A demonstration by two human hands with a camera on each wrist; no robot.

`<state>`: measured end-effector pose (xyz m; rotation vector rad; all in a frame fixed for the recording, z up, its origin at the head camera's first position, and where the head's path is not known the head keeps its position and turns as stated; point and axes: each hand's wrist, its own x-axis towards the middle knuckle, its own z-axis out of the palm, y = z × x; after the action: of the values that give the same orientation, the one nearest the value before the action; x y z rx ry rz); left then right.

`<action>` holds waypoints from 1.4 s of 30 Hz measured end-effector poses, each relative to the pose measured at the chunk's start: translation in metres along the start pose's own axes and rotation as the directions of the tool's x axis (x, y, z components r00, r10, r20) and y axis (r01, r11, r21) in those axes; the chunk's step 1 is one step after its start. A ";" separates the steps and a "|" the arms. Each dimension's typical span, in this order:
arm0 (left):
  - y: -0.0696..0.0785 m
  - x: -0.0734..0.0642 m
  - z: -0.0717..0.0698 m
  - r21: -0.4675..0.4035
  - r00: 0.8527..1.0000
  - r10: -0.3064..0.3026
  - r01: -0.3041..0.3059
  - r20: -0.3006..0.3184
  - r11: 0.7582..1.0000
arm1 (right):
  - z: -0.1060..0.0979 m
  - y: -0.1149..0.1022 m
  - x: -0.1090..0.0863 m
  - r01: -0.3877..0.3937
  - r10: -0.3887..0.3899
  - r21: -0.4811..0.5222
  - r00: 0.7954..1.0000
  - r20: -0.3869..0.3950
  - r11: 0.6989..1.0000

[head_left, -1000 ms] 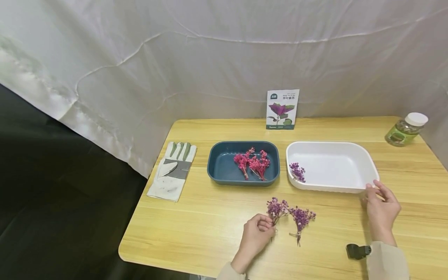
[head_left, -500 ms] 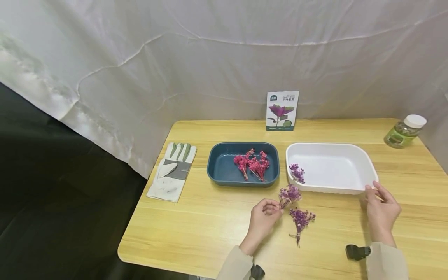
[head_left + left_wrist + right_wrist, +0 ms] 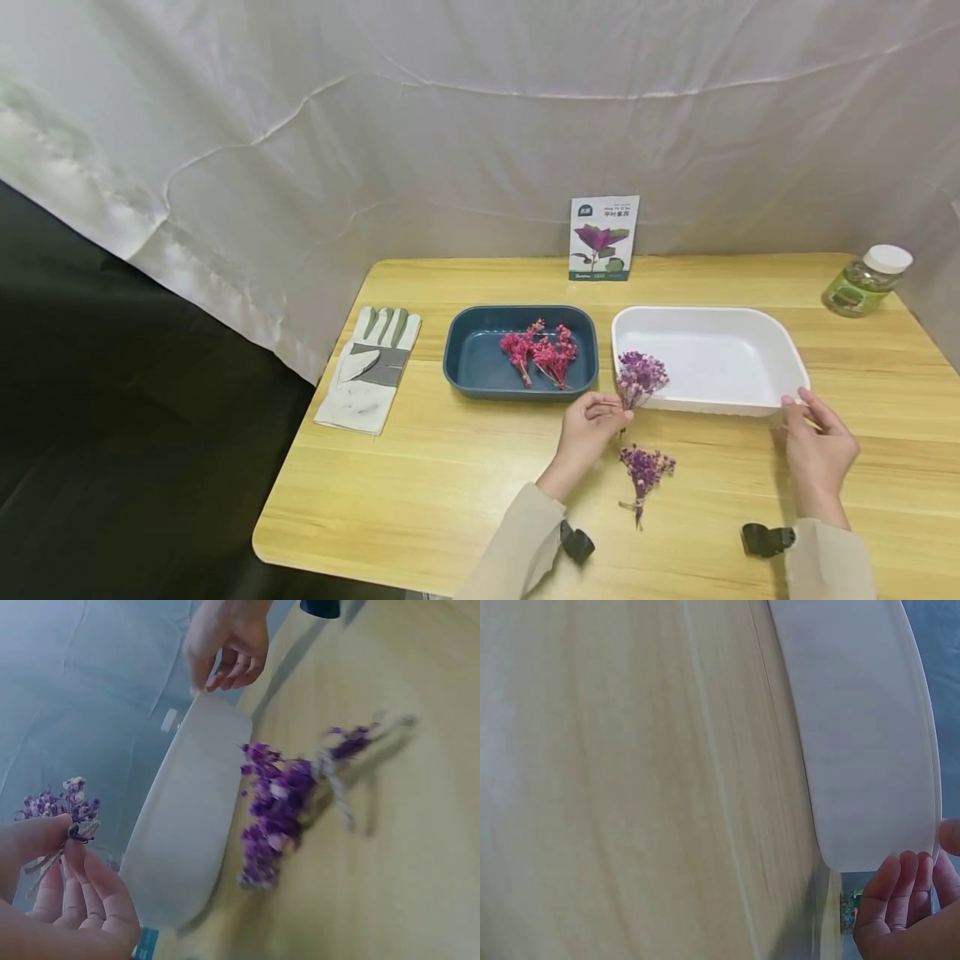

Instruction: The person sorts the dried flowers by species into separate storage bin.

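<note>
My left hand (image 3: 588,429) pinches a small bunch of purple dried flowers (image 3: 641,377) by its stems, the blossoms over the near left corner of the white tray (image 3: 720,358). In the left wrist view that bunch (image 3: 64,801) sits between thumb and fingers. My right hand (image 3: 821,446) grips the tray's near right corner; in the right wrist view its fingers (image 3: 900,889) meet the white wall (image 3: 862,735). Another purple bunch (image 3: 643,475), tied with string, lies on the table below the tray. The held bunch covers the flowers in the tray's left end.
Left of the white tray stands a dark blue tray (image 3: 480,354) with pink dried flowers (image 3: 553,358) in it. A work glove (image 3: 367,371) lies at the far left. A seed packet (image 3: 603,238) leans at the back, and a white-lidded jar (image 3: 866,282) stands back right.
My left hand has lifted the purple bunch from beside the other one and carried it forward and right, up to the white tray's edge. My right hand has stayed at the tray's corner.
</note>
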<state>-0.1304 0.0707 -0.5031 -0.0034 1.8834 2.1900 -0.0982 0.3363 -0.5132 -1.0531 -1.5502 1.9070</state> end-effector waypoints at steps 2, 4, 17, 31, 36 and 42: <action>0.004 0.006 0.007 -0.010 1.000 0.010 -0.010 0.012 1.000 | -0.001 -0.001 0.000 -0.002 0.002 -0.010 1.000 0.002 1.000; 0.008 0.013 0.014 -0.005 1.000 0.024 -0.024 0.020 1.000 | -0.001 -0.002 0.001 -0.002 0.002 -0.021 1.000 0.006 1.000; 0.020 0.038 0.040 0.044 0.998 0.016 -0.014 -0.057 0.999 | -0.003 0.000 0.001 0.013 -0.013 -0.058 1.000 0.006 0.998; 0.024 0.057 0.049 0.109 0.998 0.038 -0.032 -0.054 0.994 | -0.001 -0.001 0.001 0.024 -0.024 -0.016 1.000 0.007 1.000; 0.024 0.057 0.047 0.153 0.998 0.047 -0.041 -0.036 0.987 | -0.001 -0.001 0.001 0.027 -0.026 -0.033 1.000 0.005 0.999; 0.023 0.054 0.044 0.111 1.000 0.020 -0.019 -0.007 0.994 | -0.001 -0.001 0.001 0.030 -0.030 -0.030 1.000 0.002 0.999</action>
<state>-0.1800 0.1203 -0.4822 0.0265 2.0146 2.0979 -0.0982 0.3382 -0.5129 -1.0352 -1.5909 1.8711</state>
